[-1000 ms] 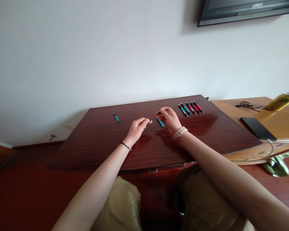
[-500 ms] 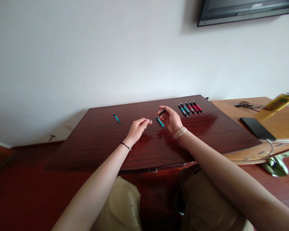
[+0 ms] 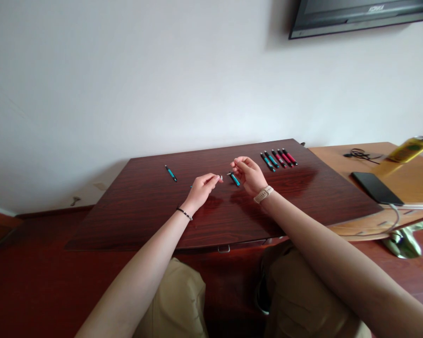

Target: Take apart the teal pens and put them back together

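My left hand [image 3: 202, 188] is closed in a pinch above the dark table. A small pale tip [image 3: 221, 178] pokes out past its fingertips, and a bit of teal [image 3: 191, 187] shows on its other side; the fingers hide whatever lies between. To the right, my right hand [image 3: 248, 174] has its fingers curled together, with a small silver-tipped pen piece [image 3: 229, 173] pointing left below the fingertips. Beneath that, a teal pen barrel [image 3: 235, 179] lies on the table. Farther left lies a teal and black pen [image 3: 171, 173].
Several teal and red pens [image 3: 278, 158] lie in a row at the table's [image 3: 144, 225] back right. On the lower wooden surface [image 3: 338, 157] are a phone [image 3: 377, 188], a black cable [image 3: 363, 155] and a yellow can [image 3: 411, 149]. A screen [image 3: 366, 19] hangs on the wall.
The fingers of my right hand have drawn together and turned the black pen piece, so its silver tip now points left and lower. My left hand has barely moved.
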Available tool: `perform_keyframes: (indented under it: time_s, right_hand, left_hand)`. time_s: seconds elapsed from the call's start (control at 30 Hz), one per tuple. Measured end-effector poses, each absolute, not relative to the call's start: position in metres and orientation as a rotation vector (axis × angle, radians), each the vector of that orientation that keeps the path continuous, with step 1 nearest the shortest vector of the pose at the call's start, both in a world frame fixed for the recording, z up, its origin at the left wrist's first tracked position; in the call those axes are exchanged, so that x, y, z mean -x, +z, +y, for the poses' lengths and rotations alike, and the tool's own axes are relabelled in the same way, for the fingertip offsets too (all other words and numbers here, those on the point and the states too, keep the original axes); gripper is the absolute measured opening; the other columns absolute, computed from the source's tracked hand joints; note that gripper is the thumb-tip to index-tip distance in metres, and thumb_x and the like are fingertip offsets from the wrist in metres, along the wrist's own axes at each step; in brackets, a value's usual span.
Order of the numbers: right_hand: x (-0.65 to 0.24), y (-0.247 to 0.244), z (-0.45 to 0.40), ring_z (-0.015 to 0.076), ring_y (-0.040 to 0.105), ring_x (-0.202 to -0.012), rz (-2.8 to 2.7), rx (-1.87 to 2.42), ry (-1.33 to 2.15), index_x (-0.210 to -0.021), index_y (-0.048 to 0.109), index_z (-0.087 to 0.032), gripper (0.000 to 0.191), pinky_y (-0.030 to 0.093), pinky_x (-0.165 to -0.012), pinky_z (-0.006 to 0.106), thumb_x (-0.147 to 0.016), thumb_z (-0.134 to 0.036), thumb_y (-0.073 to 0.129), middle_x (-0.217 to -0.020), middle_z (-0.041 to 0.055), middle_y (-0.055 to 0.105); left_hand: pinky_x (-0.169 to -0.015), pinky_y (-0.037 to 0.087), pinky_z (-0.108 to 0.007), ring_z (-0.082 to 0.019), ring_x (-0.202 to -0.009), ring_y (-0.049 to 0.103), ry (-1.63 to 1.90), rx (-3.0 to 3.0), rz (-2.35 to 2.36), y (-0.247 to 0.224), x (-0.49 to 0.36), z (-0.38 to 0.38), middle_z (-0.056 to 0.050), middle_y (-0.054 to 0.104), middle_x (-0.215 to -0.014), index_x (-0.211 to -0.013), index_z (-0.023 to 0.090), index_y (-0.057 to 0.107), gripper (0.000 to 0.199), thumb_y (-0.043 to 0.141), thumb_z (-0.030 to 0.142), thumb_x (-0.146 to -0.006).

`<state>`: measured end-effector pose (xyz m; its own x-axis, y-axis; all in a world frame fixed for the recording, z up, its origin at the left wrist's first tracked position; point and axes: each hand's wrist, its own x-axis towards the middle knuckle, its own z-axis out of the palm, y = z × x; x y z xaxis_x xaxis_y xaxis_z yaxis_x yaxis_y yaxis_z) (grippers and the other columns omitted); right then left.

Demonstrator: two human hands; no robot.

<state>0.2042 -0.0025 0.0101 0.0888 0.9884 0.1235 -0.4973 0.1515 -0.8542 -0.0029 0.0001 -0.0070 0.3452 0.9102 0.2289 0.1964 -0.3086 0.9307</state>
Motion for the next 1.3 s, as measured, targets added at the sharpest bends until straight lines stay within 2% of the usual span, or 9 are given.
perform_keyframes:
  time_s: [0.1, 0.27, 0.37, 0.5, 0.6, 0.77, 0.9, 1.07, 1.3]
  right_hand:
    - [-0.205, 0.006, 0.002, 0.0098, 0.058, -0.067, -0.841, 0.869, 1.246, -0.088, 0.058, -0.023, 0.041, 0.049, -0.061, 0.021, -0.075, -0.043, 0.091, -0.082, -0.0006, 0.069]
    - [-0.226, 0.000, 0.015, 0.0115, 0.046, -0.058, -0.957, 1.020, 0.948, -0.092, 0.062, -0.023, 0.026, 0.035, -0.053, 0.024, -0.087, -0.044, 0.077, -0.070, -0.0033, 0.058]
    - [-0.248, -0.002, 0.022, 0.0154, 0.054, -0.068, -1.177, 1.164, 0.594, -0.103, 0.068, -0.023, 0.015, 0.046, -0.067, 0.029, -0.092, -0.034, 0.068, -0.082, 0.0005, 0.061]
    - [-0.264, -0.011, 0.025, 0.0182, 0.062, -0.081, -1.605, 1.415, 0.383, -0.111, 0.074, -0.020, 0.021, 0.053, -0.092, 0.037, -0.093, -0.029, 0.069, -0.108, 0.0079, 0.064]
    - [-0.259, -0.020, 0.022, 0.0218, 0.066, -0.092, -1.825, 1.565, 0.371, -0.121, 0.074, -0.017, 0.033, 0.053, -0.100, 0.039, -0.094, -0.037, 0.073, -0.114, 0.0117, 0.065]
    - [-0.243, -0.021, 0.016, 0.0283, 0.067, -0.113, -1.986, 1.753, 0.223, -0.133, 0.068, -0.015, 0.038, 0.049, -0.105, 0.038, -0.097, -0.028, 0.069, -0.126, 0.0165, 0.067]
    - [-0.239, -0.015, 0.016, 0.0317, 0.068, -0.112, -1.982, 1.931, 0.209, -0.133, 0.067, -0.013, 0.035, 0.050, -0.099, 0.039, -0.101, -0.021, 0.057, -0.126, 0.0206, 0.069]
    - [-0.241, -0.016, 0.018, 0.0334, 0.067, -0.114, -1.962, 1.982, 0.170, -0.123, 0.073, -0.010, 0.032, 0.049, -0.104, 0.041, -0.097, -0.015, 0.054, -0.123, 0.0237, 0.069]
    - [-0.243, -0.020, 0.028, 0.0231, 0.073, -0.094, -1.524, 1.386, 0.548, -0.112, 0.070, -0.020, 0.019, 0.058, -0.095, 0.041, -0.096, -0.025, 0.061, -0.104, 0.0093, 0.074]
  left_hand:
    - [-0.052, 0.023, -0.025, -0.010, -0.055, 0.033, 1.024, -1.732, 1.005, -0.007, 0.003, 0.000, 0.003, 0.045, -0.063, -0.096, 0.016, 0.079, 0.045, 0.063, 0.058, -0.098]
    - [-0.053, 0.025, -0.026, -0.011, -0.055, 0.033, 1.099, -1.725, 1.032, -0.006, 0.005, 0.001, 0.003, 0.045, -0.062, -0.093, 0.016, 0.079, 0.044, 0.064, 0.058, -0.097]
    - [-0.053, 0.025, -0.026, -0.011, -0.055, 0.032, 1.173, -1.689, 1.064, -0.007, 0.008, 0.004, 0.003, 0.044, -0.061, -0.089, 0.016, 0.078, 0.045, 0.064, 0.058, -0.096]
    - [-0.053, 0.025, -0.026, -0.010, -0.055, 0.033, 1.207, -1.667, 1.082, -0.009, 0.010, 0.007, 0.003, 0.044, -0.062, -0.088, 0.015, 0.077, 0.045, 0.064, 0.057, -0.097]
    - [-0.053, 0.026, -0.026, -0.010, -0.056, 0.034, 1.198, -1.682, 1.087, -0.010, 0.010, 0.009, 0.003, 0.045, -0.063, -0.089, 0.016, 0.077, 0.045, 0.063, 0.057, -0.098]
    - [-0.054, 0.028, -0.026, -0.011, -0.057, 0.036, 1.185, -1.699, 1.114, -0.010, 0.008, 0.008, 0.003, 0.047, -0.062, -0.089, 0.016, 0.077, 0.048, 0.062, 0.061, -0.096]
    - [-0.055, 0.030, -0.027, -0.012, -0.058, 0.039, 1.173, -1.709, 1.121, -0.008, 0.007, 0.006, 0.002, 0.049, -0.062, -0.089, 0.016, 0.077, 0.048, 0.061, 0.060, -0.096]
    - [-0.056, 0.030, -0.027, -0.012, -0.058, 0.039, 1.170, -1.718, 1.107, -0.007, 0.007, 0.005, 0.002, 0.050, -0.063, -0.088, 0.016, 0.077, 0.045, 0.062, 0.058, -0.097]
    - [-0.057, 0.031, -0.027, -0.012, -0.059, 0.038, 1.133, -1.743, 1.092, -0.010, 0.007, 0.005, 0.001, 0.054, -0.065, -0.091, 0.016, 0.078, 0.044, 0.061, 0.056, -0.099]
